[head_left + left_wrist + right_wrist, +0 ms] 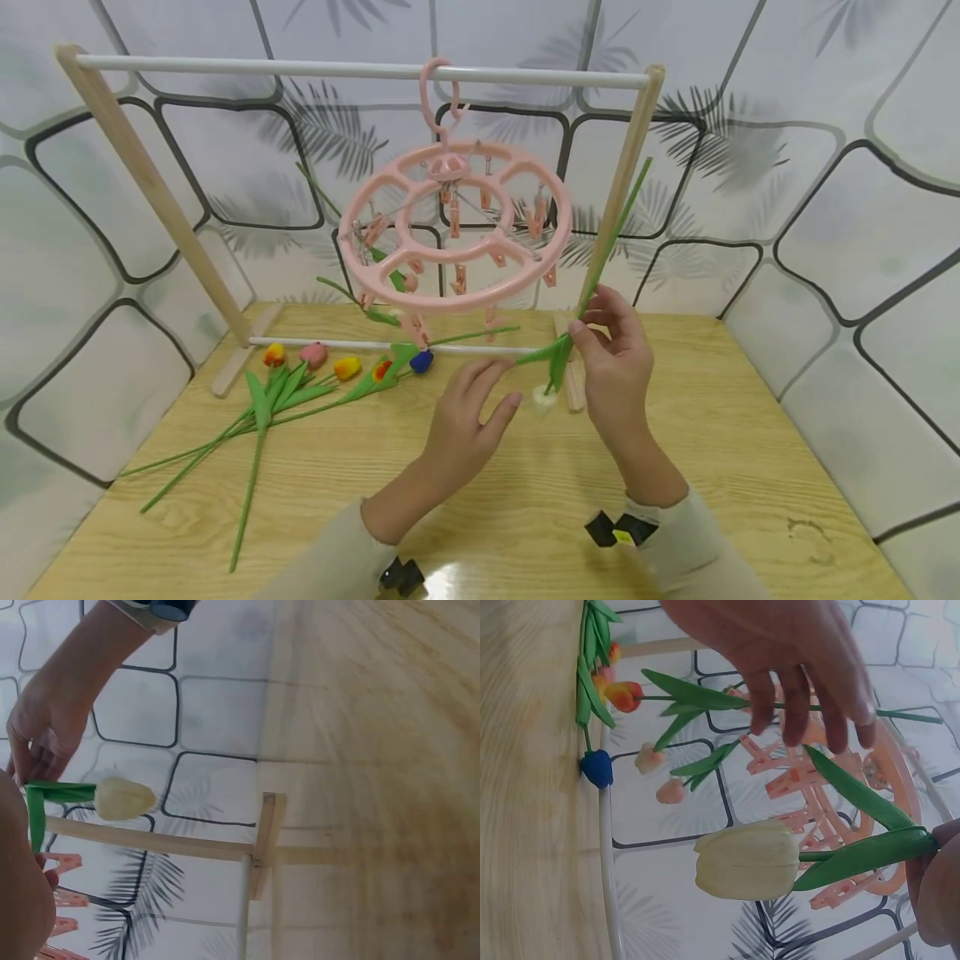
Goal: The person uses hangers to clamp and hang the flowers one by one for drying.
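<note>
A white artificial tulip [746, 859] hangs head down, its long green stem rising past the wooden post in the head view. My right hand [618, 367] pinches that stem between thumb and fingers where the leaves join it. Beside the tulip, my left hand [465, 421] has loosely extended fingers at the tip of one green leaf [536, 353]. Above both hands is a round pink clip hanger [450, 302] with several small pink clothespins [454, 218]. In the right wrist view, an orange-red tulip [622, 696] and two pale pink tulips [670, 791] hang by the clothespins.
The hanger hooks over a white rod [262, 67] held by two wooden posts [157, 192]. Several loose tulips lie on the wooden table [360, 500] at left, with a blue tulip [422, 361] by the lower white bar. Patterned panels [862, 233] enclose the table.
</note>
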A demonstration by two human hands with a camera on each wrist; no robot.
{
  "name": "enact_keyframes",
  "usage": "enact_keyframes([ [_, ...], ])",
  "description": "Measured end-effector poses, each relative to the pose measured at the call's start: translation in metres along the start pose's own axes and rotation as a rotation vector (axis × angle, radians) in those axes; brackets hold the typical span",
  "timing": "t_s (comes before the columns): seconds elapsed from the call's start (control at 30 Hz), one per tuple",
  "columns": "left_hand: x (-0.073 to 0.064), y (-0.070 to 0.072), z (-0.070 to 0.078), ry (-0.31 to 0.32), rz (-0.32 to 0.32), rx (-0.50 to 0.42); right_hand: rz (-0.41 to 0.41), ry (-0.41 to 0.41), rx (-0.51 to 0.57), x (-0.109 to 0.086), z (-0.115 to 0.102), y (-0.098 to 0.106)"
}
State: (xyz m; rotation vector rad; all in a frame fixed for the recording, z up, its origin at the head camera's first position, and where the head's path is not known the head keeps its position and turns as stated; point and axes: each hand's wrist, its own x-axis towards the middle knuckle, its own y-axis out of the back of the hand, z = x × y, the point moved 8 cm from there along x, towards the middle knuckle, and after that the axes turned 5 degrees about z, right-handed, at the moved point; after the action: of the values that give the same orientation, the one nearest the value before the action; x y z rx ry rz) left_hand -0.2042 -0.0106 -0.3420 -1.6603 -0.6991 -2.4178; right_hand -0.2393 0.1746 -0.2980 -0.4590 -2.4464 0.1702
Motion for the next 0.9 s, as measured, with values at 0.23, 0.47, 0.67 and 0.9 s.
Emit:
enact_keyframes([
  [0.23, 0.001, -0.005, -0.02, 0.132, -0.017, 0.006, 0.023, 0.005, -0.012, 0.006, -0.003, 0.005],
  [0.47, 0.011, -0.01, -0.027, 0.161, -0.024, 0.021, 0.036, 0.002, 0.007, 0.007, -0.003, 0.006],
  [0.67, 0.019, -0.017, -0.028, 0.174, -0.056, 0.027, 0.037, -0.003, 0.018, 0.007, -0.002, 0.006],
  [0.9, 0.012, -0.026, -0.026, 0.196, -0.068, 0.095, 0.034, 0.003, 0.018, 0.008, -0.001, 0.008],
])
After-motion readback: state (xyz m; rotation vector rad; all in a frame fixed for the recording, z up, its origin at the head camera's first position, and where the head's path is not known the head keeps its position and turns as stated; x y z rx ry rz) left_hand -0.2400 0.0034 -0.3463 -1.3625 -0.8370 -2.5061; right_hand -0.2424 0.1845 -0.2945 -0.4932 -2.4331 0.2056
